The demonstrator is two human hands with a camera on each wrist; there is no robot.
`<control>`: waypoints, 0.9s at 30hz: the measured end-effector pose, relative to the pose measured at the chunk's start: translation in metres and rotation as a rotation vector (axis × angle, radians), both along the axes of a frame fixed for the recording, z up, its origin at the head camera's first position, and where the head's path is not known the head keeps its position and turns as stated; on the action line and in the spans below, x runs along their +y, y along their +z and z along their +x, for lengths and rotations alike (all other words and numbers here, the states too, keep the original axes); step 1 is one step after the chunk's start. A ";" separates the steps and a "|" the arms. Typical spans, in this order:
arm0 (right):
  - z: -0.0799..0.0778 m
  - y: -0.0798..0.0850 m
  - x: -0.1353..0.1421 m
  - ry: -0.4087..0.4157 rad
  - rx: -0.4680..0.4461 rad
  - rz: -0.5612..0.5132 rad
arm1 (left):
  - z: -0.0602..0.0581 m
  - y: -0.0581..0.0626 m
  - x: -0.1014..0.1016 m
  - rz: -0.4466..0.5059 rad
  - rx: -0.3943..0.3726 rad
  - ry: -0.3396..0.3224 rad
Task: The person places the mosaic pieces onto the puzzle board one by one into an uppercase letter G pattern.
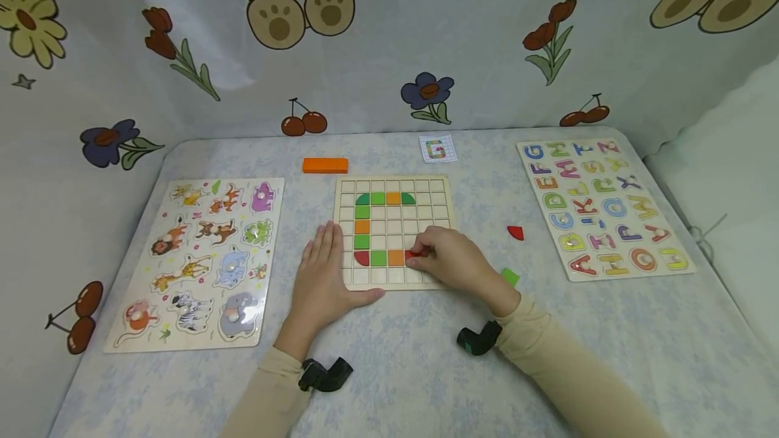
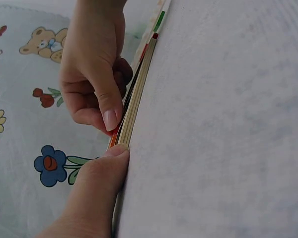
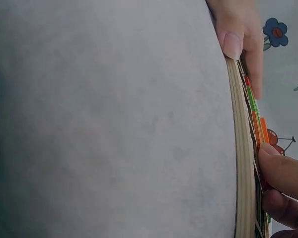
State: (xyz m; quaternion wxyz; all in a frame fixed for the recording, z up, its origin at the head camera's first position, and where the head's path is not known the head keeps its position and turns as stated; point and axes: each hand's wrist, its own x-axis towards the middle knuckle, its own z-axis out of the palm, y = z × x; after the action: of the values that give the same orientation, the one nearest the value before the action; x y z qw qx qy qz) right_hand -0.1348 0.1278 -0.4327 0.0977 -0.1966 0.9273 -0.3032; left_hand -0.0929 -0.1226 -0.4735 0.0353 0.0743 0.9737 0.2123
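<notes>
A square wooden grid board lies in the middle of the table, bearing green, orange and red tiles along its top, left side and lower row. My right hand pinches a small red tile between thumb and fingers, at the right end of that lower row. Whether the tile sits fully in its cell is hidden by the fingertips. Flat along the board's left edge rests my left hand, fingers straight, its thumb against the front edge. The left wrist view shows the right hand low over the board.
Right of the board lie a red rounded piece and a green square tile. Behind it are an orange block and a pattern card. An animal puzzle flanks the left, an alphabet puzzle the right.
</notes>
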 end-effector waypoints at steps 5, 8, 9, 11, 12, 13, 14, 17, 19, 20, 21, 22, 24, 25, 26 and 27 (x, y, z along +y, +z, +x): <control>0.002 0.003 0.003 0.000 0.024 0.034 | 0.000 0.001 0.001 0.002 0.000 -0.004; 0.003 0.004 0.007 0.003 0.012 0.032 | 0.000 0.000 0.001 0.005 -0.003 0.001; 0.004 0.004 0.008 0.011 0.010 0.027 | 0.001 0.000 0.001 0.006 -0.003 0.003; 0.005 0.005 0.013 0.018 0.004 0.023 | 0.001 -0.001 0.001 0.004 -0.005 0.006; 0.006 0.006 0.015 0.018 0.000 0.023 | 0.001 -0.001 0.001 0.006 -0.004 0.005; 0.006 0.007 0.018 0.017 -0.003 0.023 | 0.001 -0.001 0.001 0.007 -0.003 0.005; 0.007 0.008 0.022 0.011 -0.012 0.021 | 0.001 -0.001 0.001 0.011 -0.001 0.004; 0.009 0.012 0.036 -0.026 -0.060 0.027 | 0.001 -0.002 0.001 0.016 0.003 0.003; 0.010 0.014 0.048 -0.046 -0.089 0.051 | 0.002 -0.002 0.000 0.019 0.005 0.002; 0.011 0.015 0.055 -0.052 -0.102 0.062 | 0.002 -0.002 0.000 0.019 0.008 0.002; 0.011 0.016 0.062 -0.055 -0.111 0.076 | 0.002 -0.002 0.000 0.018 0.010 0.002; 0.012 0.017 0.069 -0.056 -0.111 0.091 | 0.002 -0.002 0.000 0.017 0.012 0.001; 0.014 0.020 0.083 -0.062 -0.119 0.113 | 0.002 -0.003 0.000 0.015 0.012 0.003; 0.015 0.021 0.090 -0.068 -0.119 0.124 | 0.001 -0.003 0.000 0.014 0.012 0.003; 0.016 0.023 0.097 -0.073 -0.120 0.134 | 0.001 -0.003 0.000 0.013 0.010 0.004; 0.017 0.024 0.103 -0.082 -0.122 0.144 | 0.001 -0.003 0.000 0.011 0.009 0.005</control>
State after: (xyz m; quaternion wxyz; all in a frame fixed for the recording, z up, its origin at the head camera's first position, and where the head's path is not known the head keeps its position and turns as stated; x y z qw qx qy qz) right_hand -0.1174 0.2303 -0.4086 0.1553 -0.1323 0.9462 -0.2510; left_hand -0.0915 -0.1224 -0.4763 0.0300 0.0732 0.9728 0.2176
